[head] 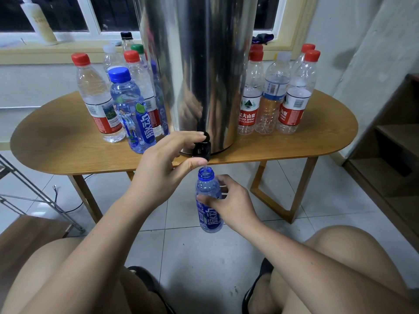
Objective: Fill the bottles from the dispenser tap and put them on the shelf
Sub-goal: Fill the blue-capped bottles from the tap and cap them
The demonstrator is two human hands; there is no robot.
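Note:
A tall steel dispenser [199,71] stands on the oval wooden table [68,150], its black tap [202,148] at the front edge. My left hand [165,166] pinches the tap's lever. A thin stream of water runs from the tap into an uncapped blue bottle [207,200], which my right hand [229,200] holds upright below the table edge. Capped bottles stand left of the dispenser, among them a blue-capped one [131,109] and a red-capped one [97,98]. Several clear red-capped bottles [297,94] stand to its right.
Dark wooden shelving [390,168] stands against the wall at the right. A metal rack frame [38,196] leans at the left. A white bottle [38,21] stands on the windowsill behind. My knees and sandalled feet fill the bottom of the view over the tiled floor.

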